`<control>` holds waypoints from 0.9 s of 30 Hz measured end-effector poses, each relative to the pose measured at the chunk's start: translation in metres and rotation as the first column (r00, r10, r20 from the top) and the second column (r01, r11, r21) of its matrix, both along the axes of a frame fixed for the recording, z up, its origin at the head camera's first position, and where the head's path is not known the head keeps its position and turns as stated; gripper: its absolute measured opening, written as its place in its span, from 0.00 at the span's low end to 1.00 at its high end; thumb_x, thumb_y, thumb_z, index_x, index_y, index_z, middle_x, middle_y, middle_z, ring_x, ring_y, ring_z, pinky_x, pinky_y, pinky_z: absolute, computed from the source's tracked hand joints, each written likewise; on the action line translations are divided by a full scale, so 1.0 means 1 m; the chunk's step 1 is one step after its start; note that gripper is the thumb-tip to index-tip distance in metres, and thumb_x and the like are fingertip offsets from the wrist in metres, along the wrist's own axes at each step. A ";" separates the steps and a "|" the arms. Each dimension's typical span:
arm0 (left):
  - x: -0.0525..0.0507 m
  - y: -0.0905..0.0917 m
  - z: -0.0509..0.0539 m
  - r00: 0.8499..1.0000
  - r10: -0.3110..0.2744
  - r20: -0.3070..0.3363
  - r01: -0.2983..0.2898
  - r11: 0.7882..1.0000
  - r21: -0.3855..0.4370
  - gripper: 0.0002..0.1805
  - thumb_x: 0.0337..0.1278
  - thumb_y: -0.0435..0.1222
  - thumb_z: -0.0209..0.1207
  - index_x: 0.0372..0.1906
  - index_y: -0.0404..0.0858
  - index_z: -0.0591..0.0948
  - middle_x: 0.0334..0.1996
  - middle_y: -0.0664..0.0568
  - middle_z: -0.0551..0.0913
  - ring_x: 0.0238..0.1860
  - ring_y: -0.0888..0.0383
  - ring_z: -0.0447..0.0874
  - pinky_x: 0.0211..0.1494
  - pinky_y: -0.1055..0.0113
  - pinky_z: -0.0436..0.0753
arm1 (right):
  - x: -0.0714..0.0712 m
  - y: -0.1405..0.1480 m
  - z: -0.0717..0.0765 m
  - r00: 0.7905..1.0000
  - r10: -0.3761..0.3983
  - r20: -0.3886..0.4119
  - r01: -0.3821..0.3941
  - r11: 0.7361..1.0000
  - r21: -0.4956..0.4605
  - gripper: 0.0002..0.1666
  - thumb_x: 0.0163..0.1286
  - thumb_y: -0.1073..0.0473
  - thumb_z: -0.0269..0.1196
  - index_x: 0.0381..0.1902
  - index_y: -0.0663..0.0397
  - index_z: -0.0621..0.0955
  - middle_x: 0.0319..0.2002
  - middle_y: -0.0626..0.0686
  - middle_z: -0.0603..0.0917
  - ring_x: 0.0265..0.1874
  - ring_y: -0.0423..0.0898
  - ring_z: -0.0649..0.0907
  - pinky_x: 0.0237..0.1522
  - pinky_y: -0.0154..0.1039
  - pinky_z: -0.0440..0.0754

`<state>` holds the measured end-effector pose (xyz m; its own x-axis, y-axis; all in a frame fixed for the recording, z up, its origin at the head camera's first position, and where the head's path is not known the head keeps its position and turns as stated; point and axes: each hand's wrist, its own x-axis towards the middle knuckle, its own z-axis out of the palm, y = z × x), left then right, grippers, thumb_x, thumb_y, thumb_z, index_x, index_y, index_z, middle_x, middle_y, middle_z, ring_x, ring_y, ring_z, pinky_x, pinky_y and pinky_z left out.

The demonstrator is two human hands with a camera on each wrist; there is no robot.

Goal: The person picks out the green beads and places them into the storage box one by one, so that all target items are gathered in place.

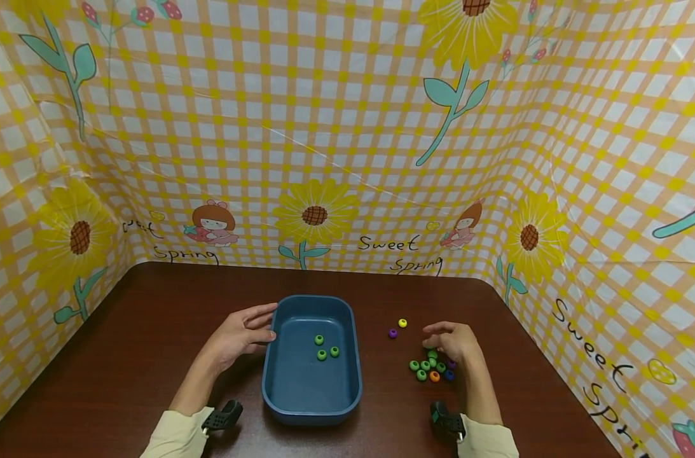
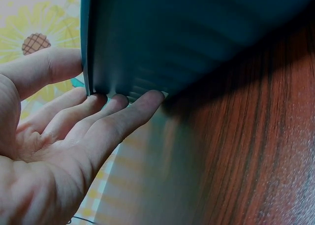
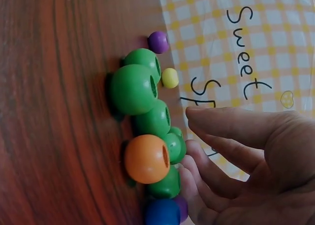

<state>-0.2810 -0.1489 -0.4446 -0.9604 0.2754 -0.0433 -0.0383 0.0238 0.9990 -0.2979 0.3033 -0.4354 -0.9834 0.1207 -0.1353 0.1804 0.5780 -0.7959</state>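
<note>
A blue rectangular tray (image 1: 311,394) stands on the table with three green beads (image 1: 322,355) on its bottom. My left hand (image 1: 241,337) holds its left side, the thumb over the rim and the other fingers against the outer wall, as the left wrist view shows too. To the right lies a cluster of several green beads (image 1: 421,375), with an orange bead (image 3: 146,159), a blue bead (image 3: 162,212) and a purple bead beside them. Over the far side of this cluster is my right hand (image 1: 453,340). Its fingers are loosely bent, thumb apart, with some fingertips close against the green beads.
A yellow bead (image 1: 402,323) and another purple bead (image 1: 393,333) lie between the tray and the right hand. Patterned cloth (image 1: 347,152) walls in the dark wooden table (image 1: 210,286) at the back and both sides.
</note>
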 end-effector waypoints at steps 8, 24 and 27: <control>0.000 0.000 0.000 1.000 -0.005 -0.005 0.005 1.000 0.004 0.35 0.65 0.26 0.61 0.76 0.35 0.65 0.74 0.35 0.68 0.69 0.36 0.73 0.53 0.50 0.87 | -0.002 0.001 -0.005 1.000 -0.006 0.014 0.006 1.000 0.001 0.20 0.60 0.65 0.71 0.51 0.65 0.86 0.56 0.67 0.82 0.38 0.50 0.81 0.38 0.40 0.81; 0.001 0.000 0.001 1.000 0.001 -0.006 -0.001 1.000 -0.009 0.36 0.64 0.26 0.61 0.76 0.35 0.65 0.73 0.35 0.68 0.69 0.37 0.74 0.53 0.51 0.87 | -0.003 0.003 -0.010 1.000 -0.023 0.015 0.023 0.999 0.033 0.16 0.57 0.66 0.70 0.45 0.64 0.88 0.42 0.59 0.85 0.32 0.48 0.77 0.32 0.38 0.75; 0.001 0.000 0.001 1.000 0.000 -0.008 0.000 1.000 -0.012 0.36 0.64 0.26 0.61 0.76 0.35 0.65 0.73 0.35 0.68 0.69 0.37 0.74 0.54 0.51 0.87 | -0.004 0.003 -0.010 1.000 -0.027 0.013 0.026 0.999 0.034 0.15 0.57 0.66 0.70 0.44 0.64 0.88 0.37 0.54 0.85 0.31 0.47 0.77 0.32 0.38 0.74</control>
<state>-0.2800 -0.1486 -0.4434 -0.9607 0.2747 -0.0386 -0.0300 0.0356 0.9989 -0.3017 0.3061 -0.4458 -0.9779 0.1515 -0.1439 0.2067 0.5991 -0.7735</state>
